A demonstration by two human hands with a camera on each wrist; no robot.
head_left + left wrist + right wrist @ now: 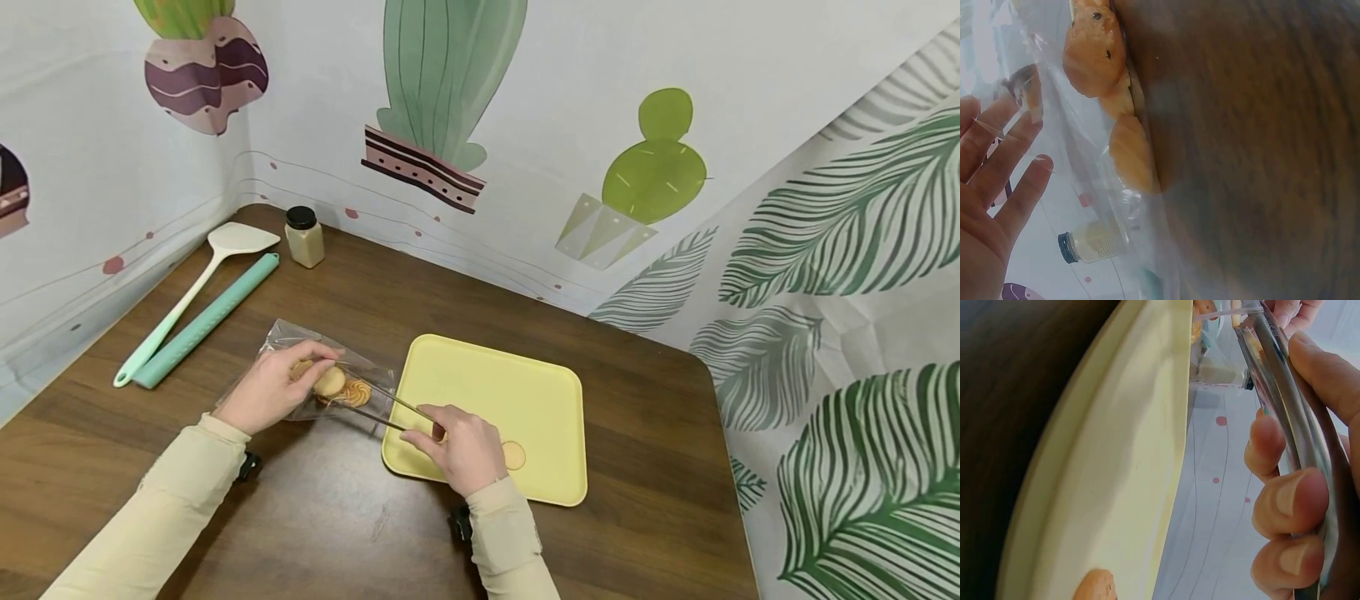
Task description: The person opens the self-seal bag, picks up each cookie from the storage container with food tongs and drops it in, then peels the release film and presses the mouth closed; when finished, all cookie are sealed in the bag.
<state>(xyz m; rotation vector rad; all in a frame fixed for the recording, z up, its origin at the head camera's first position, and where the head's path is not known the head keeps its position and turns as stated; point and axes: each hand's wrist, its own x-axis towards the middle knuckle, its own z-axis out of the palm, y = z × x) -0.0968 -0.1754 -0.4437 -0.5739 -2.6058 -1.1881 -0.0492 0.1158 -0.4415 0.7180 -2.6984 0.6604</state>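
My left hand (270,385) pinches the upper film of a clear plastic bag (283,333) lying on the table. Several cookies sit inside it, among them a round pale cookie (330,382) and a swirled cookie (357,392). Metal tongs (1300,419) are gripped in my right hand (468,450), their arms spread apart and their tips reaching left to the bag beside the round cookie. Beneath my right hand lies a yellow tray (487,375), with one round cookie (513,455) on it, just right of the hand.
At the back left, a white spatula (240,239) with a green handle lies beside a teal stick-shaped thing (213,317). A small jar with a black lid (303,242) stands by the wall. Patterned cloth (525,167) closes off the table's back and sides.
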